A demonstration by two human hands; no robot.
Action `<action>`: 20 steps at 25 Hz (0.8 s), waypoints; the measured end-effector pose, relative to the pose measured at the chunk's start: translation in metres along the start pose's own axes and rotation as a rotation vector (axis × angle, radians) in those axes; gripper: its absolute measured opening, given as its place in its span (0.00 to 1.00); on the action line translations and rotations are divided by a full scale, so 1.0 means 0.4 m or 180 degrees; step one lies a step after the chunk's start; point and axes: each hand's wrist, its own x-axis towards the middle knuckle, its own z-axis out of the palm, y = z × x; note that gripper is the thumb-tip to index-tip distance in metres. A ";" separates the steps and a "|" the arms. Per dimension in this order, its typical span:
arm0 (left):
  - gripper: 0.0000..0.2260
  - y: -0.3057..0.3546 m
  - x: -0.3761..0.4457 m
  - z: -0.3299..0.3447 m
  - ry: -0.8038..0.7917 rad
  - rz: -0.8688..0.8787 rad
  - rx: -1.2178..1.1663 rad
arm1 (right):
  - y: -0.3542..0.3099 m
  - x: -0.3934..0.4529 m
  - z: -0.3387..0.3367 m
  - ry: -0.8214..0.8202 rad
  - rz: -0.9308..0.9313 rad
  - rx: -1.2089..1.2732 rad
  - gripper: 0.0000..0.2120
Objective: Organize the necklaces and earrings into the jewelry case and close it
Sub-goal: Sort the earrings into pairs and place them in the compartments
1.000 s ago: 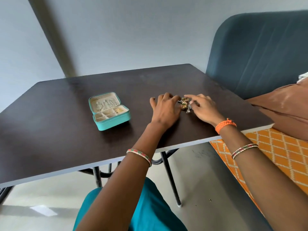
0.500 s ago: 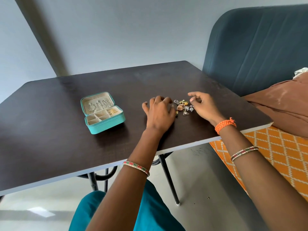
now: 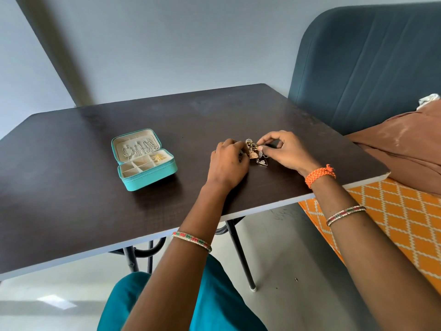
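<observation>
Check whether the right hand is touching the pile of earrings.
Touching: the head view shows the right hand pinching a piece at the top of the earring pile.

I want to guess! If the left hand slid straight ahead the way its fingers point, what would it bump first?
Probably the pile of earrings right at the left hand's fingertips; the right hand is just beyond. Depth is hard to judge.

A dark brown tabletop (image 3: 71, 206) holds an open teal jewelry case (image 3: 152, 176) left of centre. A small heap of earrings (image 3: 256, 155) lies near the right edge.
</observation>
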 end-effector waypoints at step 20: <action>0.19 0.015 -0.011 -0.026 0.0227 0.0105 -0.0826 | -0.015 -0.015 0.006 0.0009 -0.0315 -0.0716 0.03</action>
